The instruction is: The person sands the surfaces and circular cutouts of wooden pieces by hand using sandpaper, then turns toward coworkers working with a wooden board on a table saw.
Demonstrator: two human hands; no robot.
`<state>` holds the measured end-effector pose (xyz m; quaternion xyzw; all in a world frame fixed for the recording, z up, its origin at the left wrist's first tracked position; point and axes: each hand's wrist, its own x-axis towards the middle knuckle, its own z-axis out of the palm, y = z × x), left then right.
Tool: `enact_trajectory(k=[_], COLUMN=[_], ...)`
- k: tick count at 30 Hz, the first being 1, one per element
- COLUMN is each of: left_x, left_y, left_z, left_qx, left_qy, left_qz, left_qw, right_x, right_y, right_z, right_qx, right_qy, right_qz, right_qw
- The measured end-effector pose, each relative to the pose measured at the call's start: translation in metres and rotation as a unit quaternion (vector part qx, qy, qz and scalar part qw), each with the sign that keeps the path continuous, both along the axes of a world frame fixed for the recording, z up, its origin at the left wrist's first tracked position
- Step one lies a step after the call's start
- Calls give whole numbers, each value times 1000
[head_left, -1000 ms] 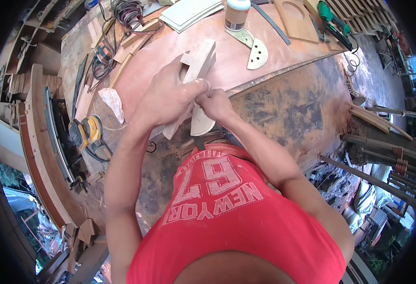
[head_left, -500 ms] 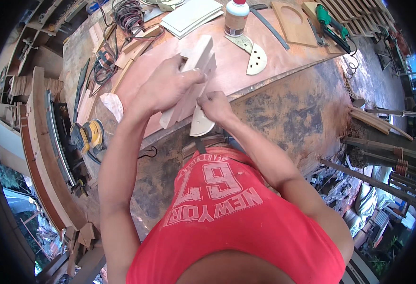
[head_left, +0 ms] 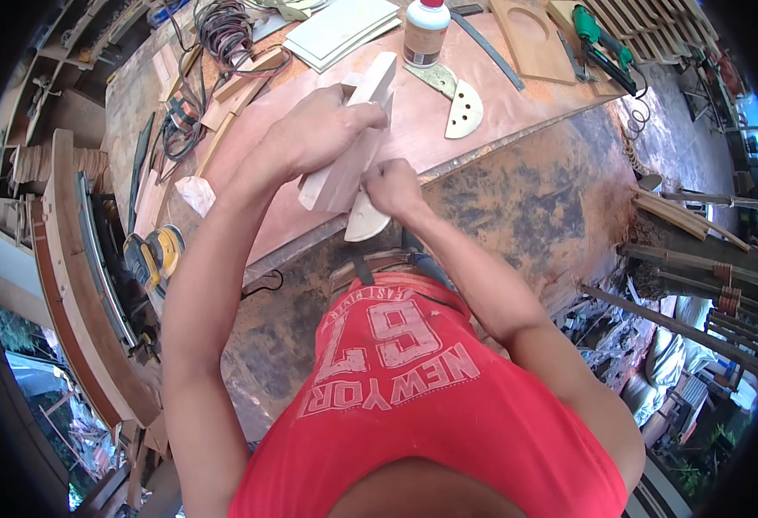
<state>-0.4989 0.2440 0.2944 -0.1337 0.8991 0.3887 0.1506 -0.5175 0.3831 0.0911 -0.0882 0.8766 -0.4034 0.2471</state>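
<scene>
My left hand [head_left: 325, 131] is closed around a pale wooden workpiece [head_left: 352, 168], thumb across its top. The workpiece is tilted above the near edge of the table, made of thick pieces set together. My right hand [head_left: 393, 188] is closed beside its lower right side, knuckles up. A pale half-round sanding disc [head_left: 367, 221] sticks out below those fingers, past the table edge; its upper part is hidden by the hand. Another half-round sanding disc [head_left: 462, 110], with several holes, lies on the table, partly over a greenish one [head_left: 432, 78].
The pinkish tabletop [head_left: 267, 220] carries a white bottle with a red cap [head_left: 426, 33], white sheets [head_left: 342, 33], coiled cables [head_left: 225, 36] and a green air nailer [head_left: 602, 49]. A yellow sander [head_left: 156, 255] sits at the left. Curved wooden parts [head_left: 81, 276] stand beyond it.
My left hand has shifted up and right, turning the workpiece more upright. My right hand stays closed by its lower side, moved only slightly.
</scene>
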Motion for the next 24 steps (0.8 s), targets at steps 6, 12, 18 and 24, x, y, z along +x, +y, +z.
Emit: enact_trajectory(k=[6, 12, 18, 24], left_x=[2, -1, -1, -3], left_y=[5, 0, 1, 3], left_z=[-3, 0, -6, -12], left_qx=[26, 57, 60, 49], left_qy=[40, -29, 10, 19], left_qz=[6, -48, -66, -47], left_qw=[999, 997, 996, 998], right_x=[6, 2, 0, 10], right_y=[-2, -3, -1, 2], right_z=[3, 3, 1, -6], right_qx=[19, 24, 23, -89], right_qy=[58, 73, 112, -84], right_qz=[-45, -57, -60, -74], right_qw=[997, 995, 992, 990])
